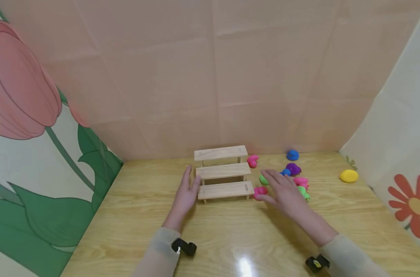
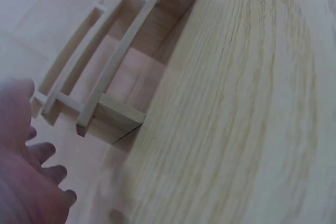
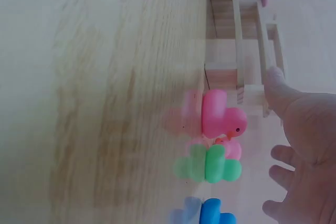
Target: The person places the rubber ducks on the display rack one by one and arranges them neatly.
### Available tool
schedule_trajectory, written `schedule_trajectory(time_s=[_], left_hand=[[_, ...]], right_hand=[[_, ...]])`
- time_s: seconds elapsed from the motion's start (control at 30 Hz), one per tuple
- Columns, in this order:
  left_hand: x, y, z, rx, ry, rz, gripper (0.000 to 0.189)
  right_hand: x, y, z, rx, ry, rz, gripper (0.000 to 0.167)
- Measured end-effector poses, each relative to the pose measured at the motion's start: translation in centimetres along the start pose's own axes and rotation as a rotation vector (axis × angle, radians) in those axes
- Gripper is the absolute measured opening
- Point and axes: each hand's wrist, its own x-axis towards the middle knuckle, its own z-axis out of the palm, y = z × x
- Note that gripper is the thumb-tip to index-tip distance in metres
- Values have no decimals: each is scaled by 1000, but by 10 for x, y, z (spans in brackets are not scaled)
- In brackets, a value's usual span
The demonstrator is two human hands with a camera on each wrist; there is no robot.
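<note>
A small three-step wooden display stand rises in tiers toward the back wall, its steps bare. Along its left side lies my left hand, fingers extended and thumb close to the lowest step. My right hand hovers over a group of toy ducks to the right, fingers spread and holding nothing. Beside the stand's lower right end sits a pink duck, its eye and beak showing in the right wrist view. A green duck and a blue duck line up past it. My right hand partly hides the group in the head view.
Another pink duck sits by the stand's top step. Farther right are a purple duck, a blue toy near the wall and a yellow toy apart from the others. A pinkish backdrop closes the table's back edge.
</note>
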Motion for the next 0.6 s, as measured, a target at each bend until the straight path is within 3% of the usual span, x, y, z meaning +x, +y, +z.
schedule_trajectory(time_s=[0.3, 0.6], left_hand=[[4, -10, 8, -146, -45, 15, 79], [8, -10, 12, -133, -53, -11, 77]], right_hand=[[-4, 2, 5, 72, -46, 1, 82], [-5, 8, 11, 102, -54, 16, 80]])
